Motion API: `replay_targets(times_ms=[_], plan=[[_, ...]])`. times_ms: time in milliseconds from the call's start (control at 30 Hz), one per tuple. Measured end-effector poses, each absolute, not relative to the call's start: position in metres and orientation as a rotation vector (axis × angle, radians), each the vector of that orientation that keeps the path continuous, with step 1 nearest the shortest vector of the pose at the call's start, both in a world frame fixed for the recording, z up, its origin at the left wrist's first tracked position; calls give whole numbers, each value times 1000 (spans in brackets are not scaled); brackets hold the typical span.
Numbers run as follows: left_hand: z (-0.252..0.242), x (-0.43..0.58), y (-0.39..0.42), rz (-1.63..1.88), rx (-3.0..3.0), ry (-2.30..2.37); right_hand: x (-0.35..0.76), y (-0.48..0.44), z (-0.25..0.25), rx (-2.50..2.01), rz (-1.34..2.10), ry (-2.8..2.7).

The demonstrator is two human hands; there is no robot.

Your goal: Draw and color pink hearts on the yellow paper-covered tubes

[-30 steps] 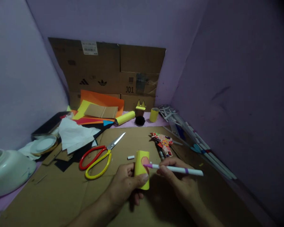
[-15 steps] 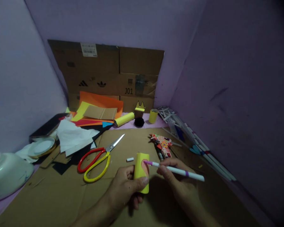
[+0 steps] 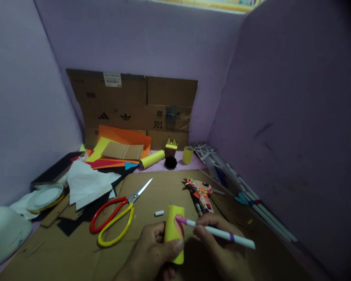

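Observation:
A yellow paper-covered tube (image 3: 172,226) with a pinkish oval patch on its side is gripped by my left hand (image 3: 155,249), thumb across its front. Between the fingers of my right hand (image 3: 216,242) is a white felt-tip pen (image 3: 222,233) with a purple band. Its purple tip touches, or nearly touches, the upper edge of the pink patch. A small white pen cap (image 3: 159,213) lies on the cardboard just beyond my left hand. Scissors (image 3: 114,218) with one red and one yellow handle rest to the left, blades pointing away.
A floral-patterned glue gun (image 3: 200,191) lies beyond my right hand. Farther back are another yellow tube (image 3: 152,159), a short yellow roll (image 3: 187,155) and a black pompom-like thing (image 3: 171,162). White paper (image 3: 89,181) and a pale bowl (image 3: 6,234) are at left.
The view has tilted up, so everything sits lower in the picture. Both hands keep their holds, and the pen tip has shifted slightly along the pink patch's upper edge.

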State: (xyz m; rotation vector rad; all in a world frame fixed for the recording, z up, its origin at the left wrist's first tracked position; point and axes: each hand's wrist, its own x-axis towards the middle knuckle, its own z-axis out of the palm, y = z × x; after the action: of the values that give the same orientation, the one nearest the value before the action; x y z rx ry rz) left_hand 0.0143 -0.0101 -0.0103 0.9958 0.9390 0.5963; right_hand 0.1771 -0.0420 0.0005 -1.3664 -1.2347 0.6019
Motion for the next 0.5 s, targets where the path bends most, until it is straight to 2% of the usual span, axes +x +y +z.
replay_targets(times_ms=[500], plan=[[-2,16,-11,570,980,963,180,-43,1,-1348,597,-1256]])
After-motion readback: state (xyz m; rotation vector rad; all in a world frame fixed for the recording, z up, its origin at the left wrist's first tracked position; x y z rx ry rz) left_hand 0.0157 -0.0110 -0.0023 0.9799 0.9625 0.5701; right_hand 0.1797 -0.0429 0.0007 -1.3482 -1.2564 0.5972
